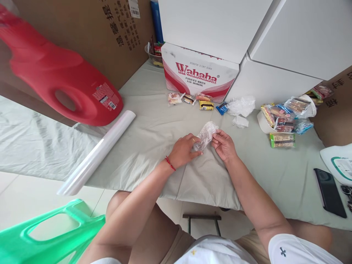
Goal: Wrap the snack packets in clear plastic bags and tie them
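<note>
A crumpled clear plastic wrap (206, 135) lies bunched between my two hands over the grey-green cloth. My left hand (184, 149), with a ring and a red string at the wrist, curls its fingers and thumb around the wrap's left end. At the right end, my right hand (223, 144) pinches the edge of the wrap between thumb and fingers. Beyond the hands, a row of small wrapped snacks (206, 105) lies before a white and red Wahaha box (199, 73). More crumpled clear plastic (242, 106) rests to their right.
A white bowl (265, 123) of wrapped snacks stands at the right, with a green-edged packet (282, 140) before it. A phone (330, 192) lies far right. At left are a plastic film roll (99, 152), a red jug (79, 84) and a green stool (55, 234).
</note>
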Tool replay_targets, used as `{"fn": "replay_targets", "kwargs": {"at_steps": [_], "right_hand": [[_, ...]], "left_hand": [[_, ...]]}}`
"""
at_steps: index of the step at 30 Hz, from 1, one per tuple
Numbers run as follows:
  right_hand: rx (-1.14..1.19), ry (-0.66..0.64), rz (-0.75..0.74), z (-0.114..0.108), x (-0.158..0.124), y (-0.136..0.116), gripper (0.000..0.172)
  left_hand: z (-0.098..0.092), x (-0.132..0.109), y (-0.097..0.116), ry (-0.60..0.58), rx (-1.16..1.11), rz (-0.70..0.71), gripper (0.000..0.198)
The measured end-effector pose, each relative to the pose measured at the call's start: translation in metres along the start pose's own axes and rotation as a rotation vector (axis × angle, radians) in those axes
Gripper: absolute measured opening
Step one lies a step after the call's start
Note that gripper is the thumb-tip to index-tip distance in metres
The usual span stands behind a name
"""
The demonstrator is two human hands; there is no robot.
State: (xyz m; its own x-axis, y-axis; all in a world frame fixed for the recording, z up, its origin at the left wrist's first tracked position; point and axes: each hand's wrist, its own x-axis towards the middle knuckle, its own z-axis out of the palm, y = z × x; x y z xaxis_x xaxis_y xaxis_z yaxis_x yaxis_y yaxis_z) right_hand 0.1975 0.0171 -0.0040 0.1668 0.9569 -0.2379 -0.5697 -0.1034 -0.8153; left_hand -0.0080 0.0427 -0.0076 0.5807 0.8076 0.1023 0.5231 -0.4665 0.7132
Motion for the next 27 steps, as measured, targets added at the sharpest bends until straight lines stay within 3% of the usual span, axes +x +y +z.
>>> {"fn": "replay_targets", "kwargs": {"at_steps": [4, 14, 23, 27], "right_hand": [[-0.024, 0.05, -0.022, 0.001, 0.001, 0.0, 0.037], [-0.009, 0.095, -0.025, -0.001, 0.003, -0.001, 0.037], [-0.04, 0.08, -0.061, -0.002, 0.003, -0.003, 0.039], [-0.219, -0.021, -0.108, 0.005, -0.006, 0.005, 0.037]], "left_hand": [[-0.001, -0.001, -0.003, -0.015, -0.008, 0.03, 0.014], [-0.014, 0.003, -0.008, 0.102, -0.543, -0.246, 0.026], [-0.018, 0.008, -0.006, 0.273, -0.921, -0.408, 0.029], [-0.012, 0.008, 0.001, 0.239, -1.094, -0.405, 0.033]]}}
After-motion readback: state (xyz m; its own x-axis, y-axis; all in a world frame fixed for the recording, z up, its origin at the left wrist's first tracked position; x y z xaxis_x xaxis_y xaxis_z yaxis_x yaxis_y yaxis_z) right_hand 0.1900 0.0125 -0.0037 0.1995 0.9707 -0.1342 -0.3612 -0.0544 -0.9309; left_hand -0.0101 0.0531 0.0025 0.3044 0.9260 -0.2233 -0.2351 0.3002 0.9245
